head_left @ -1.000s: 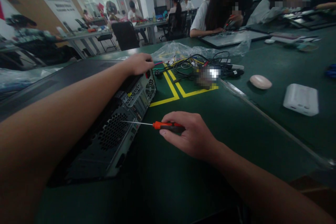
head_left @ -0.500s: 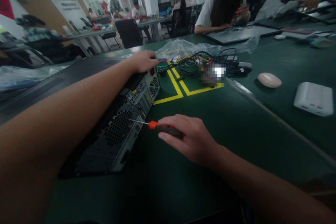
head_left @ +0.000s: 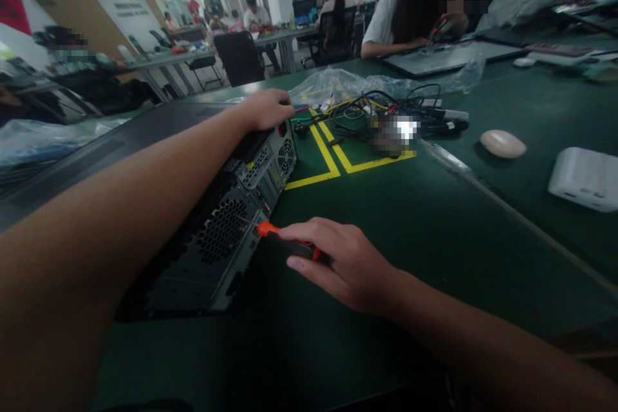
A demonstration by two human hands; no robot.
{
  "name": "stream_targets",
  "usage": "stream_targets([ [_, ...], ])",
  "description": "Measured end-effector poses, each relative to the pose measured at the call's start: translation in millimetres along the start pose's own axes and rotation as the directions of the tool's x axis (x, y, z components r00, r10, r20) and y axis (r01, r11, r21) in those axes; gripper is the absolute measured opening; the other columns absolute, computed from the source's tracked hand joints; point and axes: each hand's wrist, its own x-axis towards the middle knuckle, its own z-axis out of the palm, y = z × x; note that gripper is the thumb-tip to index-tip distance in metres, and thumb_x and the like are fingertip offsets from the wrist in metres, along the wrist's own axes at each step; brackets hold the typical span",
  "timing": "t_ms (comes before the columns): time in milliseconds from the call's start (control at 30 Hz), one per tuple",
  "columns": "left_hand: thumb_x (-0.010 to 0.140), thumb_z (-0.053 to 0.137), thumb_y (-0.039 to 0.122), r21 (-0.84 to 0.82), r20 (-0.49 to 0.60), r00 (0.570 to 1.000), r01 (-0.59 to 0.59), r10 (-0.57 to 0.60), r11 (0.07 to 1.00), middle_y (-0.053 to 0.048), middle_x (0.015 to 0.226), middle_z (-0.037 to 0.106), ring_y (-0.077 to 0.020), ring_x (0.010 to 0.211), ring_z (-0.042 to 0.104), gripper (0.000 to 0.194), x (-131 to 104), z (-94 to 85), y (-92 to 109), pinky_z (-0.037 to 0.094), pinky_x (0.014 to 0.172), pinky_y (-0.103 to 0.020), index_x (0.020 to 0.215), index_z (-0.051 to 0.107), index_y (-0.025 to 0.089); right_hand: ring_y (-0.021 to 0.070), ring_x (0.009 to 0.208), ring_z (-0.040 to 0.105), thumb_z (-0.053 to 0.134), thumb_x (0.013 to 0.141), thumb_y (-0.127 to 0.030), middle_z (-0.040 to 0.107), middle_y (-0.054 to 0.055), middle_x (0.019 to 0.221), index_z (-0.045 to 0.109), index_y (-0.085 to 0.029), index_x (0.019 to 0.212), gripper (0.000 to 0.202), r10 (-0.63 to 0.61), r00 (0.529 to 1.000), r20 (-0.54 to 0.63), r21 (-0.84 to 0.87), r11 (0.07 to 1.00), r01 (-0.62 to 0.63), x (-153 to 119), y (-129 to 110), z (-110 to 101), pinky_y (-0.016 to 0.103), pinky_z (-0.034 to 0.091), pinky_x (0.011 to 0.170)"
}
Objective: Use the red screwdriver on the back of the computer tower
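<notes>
A black computer case [head_left: 193, 117] lies on its side on the green table [head_left: 386, 219], its metal back panel [head_left: 263, 193] facing right. My left hand [head_left: 268, 109] grips the case's top edge at the far back corner, with the fingers bent over it and partly hidden. In my right hand [head_left: 338, 257] is a screwdriver [head_left: 268, 229] with an orange and black handle, held between thumb and fingers. Its thin shaft points left at the panel, near the honeycomb vent [head_left: 224, 225]. Whether the tip touches a screw is too small to tell.
Beyond the case lie tangled cables [head_left: 357, 112] and clear plastic wrap [head_left: 333, 84]. Yellow tape [head_left: 333, 164] marks the table. To the right are a pale oval object [head_left: 502, 143] and a white box-shaped device [head_left: 586, 179]. A co-worker [head_left: 386, 19] sits across the table.
My right hand has moved the screwdriver a little left, closer to the back panel, and its handle has turned in my fingers. My left hand stays on the case.
</notes>
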Motion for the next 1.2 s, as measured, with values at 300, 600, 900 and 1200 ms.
stream_targets([
  [300, 0.092, 0.058, 0.045, -0.006, -0.010, 1.000, 0.003, -0.003, 1.000, -0.015, 0.141, 0.082, -0.0410, 0.131, 0.070, 0.059, -1, 0.2, 1, 0.053, 0.114, -0.051, 0.141, 0.084, 0.024, 0.0190, 0.090, 0.076, 0.071, 0.113, -0.025, 0.086, 0.009, 0.113, 0.075, -0.017, 0.155, 0.044, -0.042, 0.999, -0.022, 0.097, 0.994, 0.044, -1, -2, -2, 0.032, 0.062, 0.085],
  [600, 0.092, 0.059, 0.044, -0.016, -0.015, 1.000, 0.005, -0.006, 1.000, -0.015, 0.141, 0.081, -0.0425, 0.132, 0.068, 0.058, -2, 0.3, 3, 0.051, 0.116, -0.053, 0.141, 0.083, 0.024, 0.0171, 0.087, 0.074, 0.070, 0.115, -0.026, 0.087, 0.008, 0.117, 0.080, -0.021, 0.147, 0.034, 0.038, 0.997, -0.064, 0.119, 0.992, -0.031, 2, 1, 7, 0.031, 0.061, 0.084],
  [900, 0.093, 0.059, 0.043, -0.004, -0.025, 0.999, 0.021, -0.022, 1.000, -0.015, 0.136, 0.081, -0.0418, 0.130, 0.068, 0.056, 0, 1.5, 2, 0.052, 0.115, -0.053, 0.139, 0.083, 0.024, 0.0175, 0.091, 0.076, 0.070, 0.118, -0.032, 0.086, 0.010, 0.124, 0.078, -0.019, 0.154, 0.039, -0.003, 1.000, -0.011, 0.122, 0.992, 0.004, 2, 8, 19, 0.032, 0.062, 0.085],
  [1200, 0.093, 0.058, 0.044, -0.007, -0.016, 1.000, 0.016, -0.016, 1.000, -0.015, 0.141, 0.080, -0.0406, 0.132, 0.068, 0.059, -2, 0.8, 3, 0.052, 0.115, -0.051, 0.142, 0.082, 0.024, 0.0098, 0.065, 0.052, 0.081, 0.097, -0.027, 0.069, -0.006, 0.087, 0.068, -0.024, 0.107, 0.016, 0.210, 0.938, -0.277, 0.082, 0.977, -0.195, 6, -3, -3, 0.027, 0.043, 0.065],
])
